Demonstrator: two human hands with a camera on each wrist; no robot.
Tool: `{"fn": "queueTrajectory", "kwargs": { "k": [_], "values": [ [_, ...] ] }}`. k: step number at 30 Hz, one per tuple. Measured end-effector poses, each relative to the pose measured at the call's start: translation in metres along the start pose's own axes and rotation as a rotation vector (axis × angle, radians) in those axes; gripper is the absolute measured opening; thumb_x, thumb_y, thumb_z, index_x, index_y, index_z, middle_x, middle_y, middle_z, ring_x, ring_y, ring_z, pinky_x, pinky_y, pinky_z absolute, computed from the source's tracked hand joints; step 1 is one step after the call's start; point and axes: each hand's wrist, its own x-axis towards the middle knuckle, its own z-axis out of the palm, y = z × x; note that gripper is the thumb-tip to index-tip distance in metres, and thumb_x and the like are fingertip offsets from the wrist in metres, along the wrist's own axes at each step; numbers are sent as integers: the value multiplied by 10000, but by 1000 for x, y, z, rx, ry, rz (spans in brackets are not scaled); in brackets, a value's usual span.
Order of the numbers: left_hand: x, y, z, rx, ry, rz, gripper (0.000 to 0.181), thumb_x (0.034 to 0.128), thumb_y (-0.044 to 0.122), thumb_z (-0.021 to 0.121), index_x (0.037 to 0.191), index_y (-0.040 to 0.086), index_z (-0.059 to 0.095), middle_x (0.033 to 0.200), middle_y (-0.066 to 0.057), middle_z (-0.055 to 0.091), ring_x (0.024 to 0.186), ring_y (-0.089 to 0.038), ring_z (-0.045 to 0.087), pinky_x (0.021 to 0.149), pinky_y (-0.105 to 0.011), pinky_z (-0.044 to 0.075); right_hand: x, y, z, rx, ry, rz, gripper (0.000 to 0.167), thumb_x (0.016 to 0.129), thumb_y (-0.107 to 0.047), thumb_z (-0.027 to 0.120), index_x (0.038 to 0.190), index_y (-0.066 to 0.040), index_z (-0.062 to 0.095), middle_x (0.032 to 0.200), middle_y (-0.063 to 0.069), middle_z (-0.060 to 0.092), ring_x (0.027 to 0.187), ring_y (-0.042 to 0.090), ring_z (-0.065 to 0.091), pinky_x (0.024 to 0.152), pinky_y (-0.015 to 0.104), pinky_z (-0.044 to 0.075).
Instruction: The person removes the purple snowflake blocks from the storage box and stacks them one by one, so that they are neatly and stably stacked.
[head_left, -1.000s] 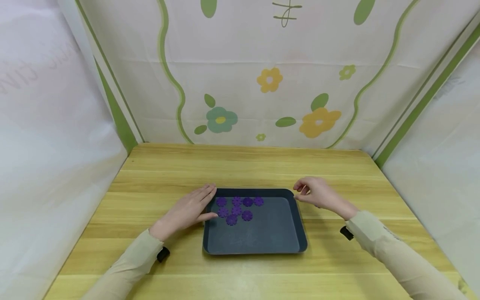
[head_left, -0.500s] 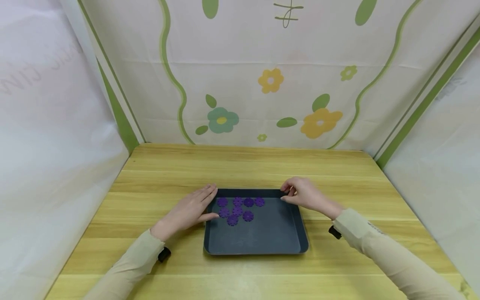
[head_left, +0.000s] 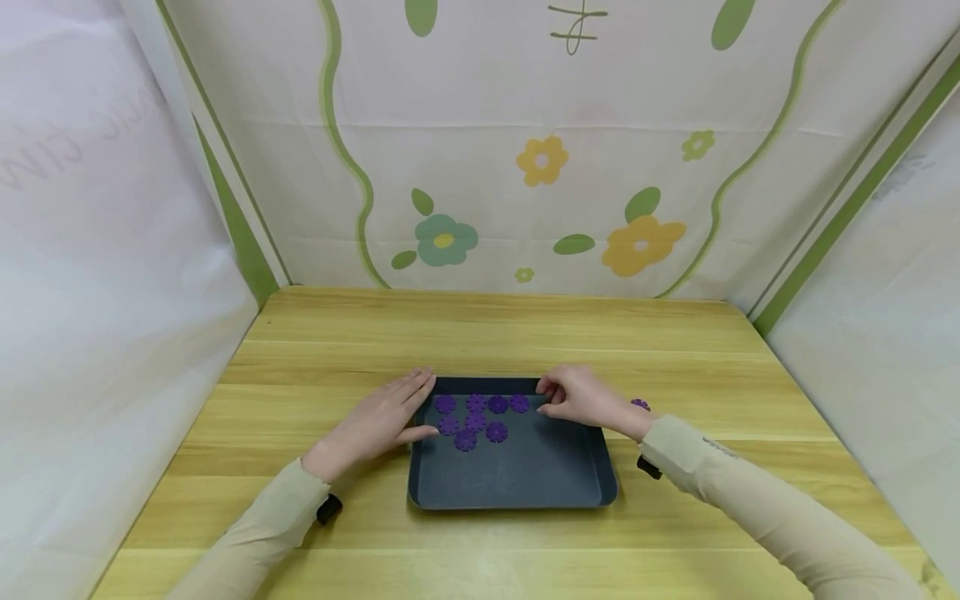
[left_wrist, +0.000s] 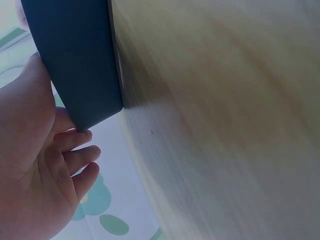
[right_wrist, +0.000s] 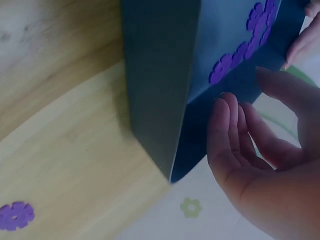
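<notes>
A dark grey-blue rectangular tray [head_left: 510, 479] lies on the table, with several purple notched, flower-shaped discs [head_left: 475, 423] grouped toward its back left. My left hand [head_left: 375, 421] holds the tray's back left corner, the thumb over the rim; in the left wrist view the fingertips [left_wrist: 87, 136] meet the corner. Over the back right part of the tray hovers my right hand [head_left: 585, 398], its fingers loosely curved. A gap shows between its thumb and fingers in the right wrist view, with nothing visible inside. Another purple disc [head_left: 641, 404] lies on the table, partly hidden by the right wrist.
The wooden table [head_left: 330, 333] extends around the tray on all sides. White cloth walls [head_left: 495, 192] printed with flowers and leaves rise behind it and on both sides.
My right hand has moved left from beside the tray's back right corner to over the tray. The loose disc on the right now shows more. My left hand stays at the corner.
</notes>
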Motion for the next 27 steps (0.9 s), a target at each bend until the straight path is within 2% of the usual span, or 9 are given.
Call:
{"fn": "queueTrajectory", "kwargs": {
  "k": [10,15,20,27],
  "values": [
    [-1,0,-1,-6,-13,-9,823,932,553,590,1512,5,389,1574,-173,389,1444,-329,417,1152,-478,414,11,-13,14,5,1,63,274,848,-149,778,1050,26,717,955,135,738,802,152,690,723,288,599],
    [-1,1,-2,-4,-22,-7,822,939,560,575,1516,7,382,1579,-169,382,1446,-328,414,1153,-475,415,15,-16,19,1,5,82,290,845,-138,781,1060,48,720,971,158,739,833,213,705,738,327,607],
    [-1,1,-1,-5,-25,-10,820,940,559,575,1518,11,380,1586,-162,372,1449,-326,410,1156,-472,412,17,-16,25,-15,-15,125,336,842,-149,788,1100,54,715,1008,169,736,843,212,712,749,344,610],
    [0,1,-3,-6,-36,-6,824,945,560,563,1525,9,364,1592,-168,356,1454,-329,401,1159,-474,408,17,-18,28,-54,-15,113,361,837,-139,788,1122,69,708,1028,203,737,831,220,728,750,362,615]
  ]
}}
